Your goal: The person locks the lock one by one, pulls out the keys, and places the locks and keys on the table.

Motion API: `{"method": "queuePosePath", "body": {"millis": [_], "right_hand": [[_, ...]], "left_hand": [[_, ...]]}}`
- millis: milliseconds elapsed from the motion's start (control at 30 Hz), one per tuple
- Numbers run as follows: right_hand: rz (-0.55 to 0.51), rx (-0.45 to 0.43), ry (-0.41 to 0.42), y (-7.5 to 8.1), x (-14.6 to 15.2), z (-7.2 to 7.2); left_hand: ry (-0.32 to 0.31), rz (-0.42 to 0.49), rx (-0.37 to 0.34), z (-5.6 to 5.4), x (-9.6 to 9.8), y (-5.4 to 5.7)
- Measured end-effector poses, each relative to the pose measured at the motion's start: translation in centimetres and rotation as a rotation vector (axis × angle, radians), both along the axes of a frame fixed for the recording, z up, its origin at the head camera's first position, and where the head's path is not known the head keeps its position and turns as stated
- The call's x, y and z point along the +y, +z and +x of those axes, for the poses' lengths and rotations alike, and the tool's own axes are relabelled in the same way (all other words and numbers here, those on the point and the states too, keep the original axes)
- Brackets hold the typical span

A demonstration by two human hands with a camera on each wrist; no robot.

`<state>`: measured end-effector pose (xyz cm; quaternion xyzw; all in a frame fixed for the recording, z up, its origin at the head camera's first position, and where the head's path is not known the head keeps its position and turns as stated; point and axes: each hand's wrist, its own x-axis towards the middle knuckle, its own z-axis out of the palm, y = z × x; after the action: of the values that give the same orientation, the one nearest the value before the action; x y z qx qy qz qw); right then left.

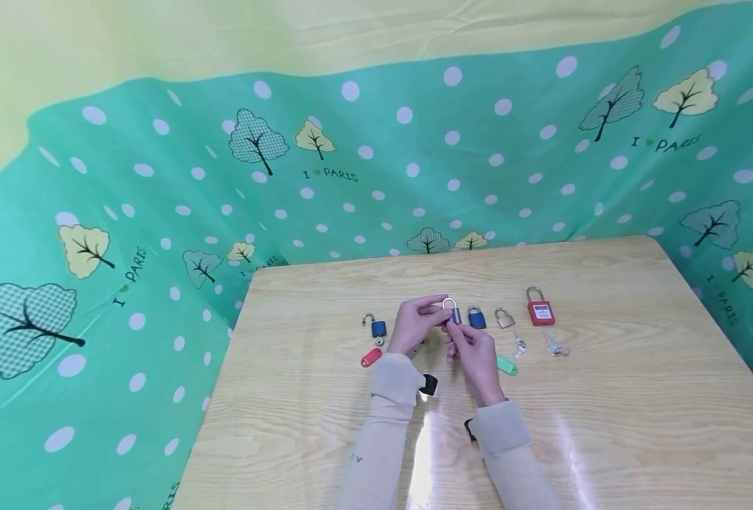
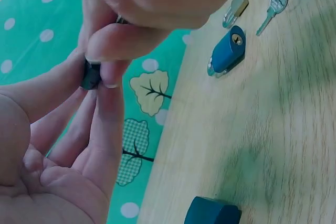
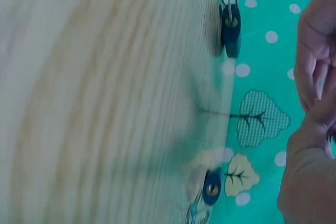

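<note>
My left hand [image 1: 412, 325] pinches a small dark padlock [image 1: 455, 314] between thumb and fingers, its silver shackle pointing up. The right hand [image 1: 476, 358] meets it from below, thumb and fingertips pinched together at the padlock's lower end. In the left wrist view a small metal piece [image 2: 122, 20] shows between the curled right fingers, mostly hidden by them. Just right of the hands a blue padlock [image 1: 477, 317] lies on the table. Left of them lies another blue padlock [image 1: 379, 329] with its shackle open and a key [image 1: 379, 341] in it.
A red key tag [image 1: 371, 357] lies near the left forearm, a green tag [image 1: 507, 365] beside the right hand. Farther right lie a silver padlock [image 1: 504, 318], a red padlock [image 1: 540, 312] and loose keys [image 1: 556, 346]. A patterned curtain [image 1: 376, 205] borders the wooden table [image 1: 637, 368].
</note>
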<state>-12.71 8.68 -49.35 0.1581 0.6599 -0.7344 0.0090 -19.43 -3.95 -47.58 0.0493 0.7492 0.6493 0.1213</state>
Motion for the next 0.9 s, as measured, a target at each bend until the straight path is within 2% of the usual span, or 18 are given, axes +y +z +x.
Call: {"method": "queuePosePath", "body": {"millis": [167, 333, 533, 767, 900], "right_hand": [[0.100, -0.014, 0.052, -0.3, 1.9, 0.0], [0.132, -0.001, 0.115, -0.2, 2.9, -0.2], [0.170, -0.018, 0.122, 0.1, 3.0, -0.4], [0.180, -0.028, 0.107, 0.1, 3.1, -0.4], [0.175, -0.026, 0.094, 0.3, 3.0, -0.3]], "left_hand": [[0.038, 0.073, -0.021, -0.1, 0.0, -0.2], [0.061, 0.076, -0.042, -0.3, -0.1, -0.5], [0.064, 0.080, -0.025, -0.2, 0.1, -0.5], [0.139, 0.088, -0.025, -0.3, 0.8, -0.7], [0.157, 0.095, -0.041, -0.4, 1.0, -0.8]]}}
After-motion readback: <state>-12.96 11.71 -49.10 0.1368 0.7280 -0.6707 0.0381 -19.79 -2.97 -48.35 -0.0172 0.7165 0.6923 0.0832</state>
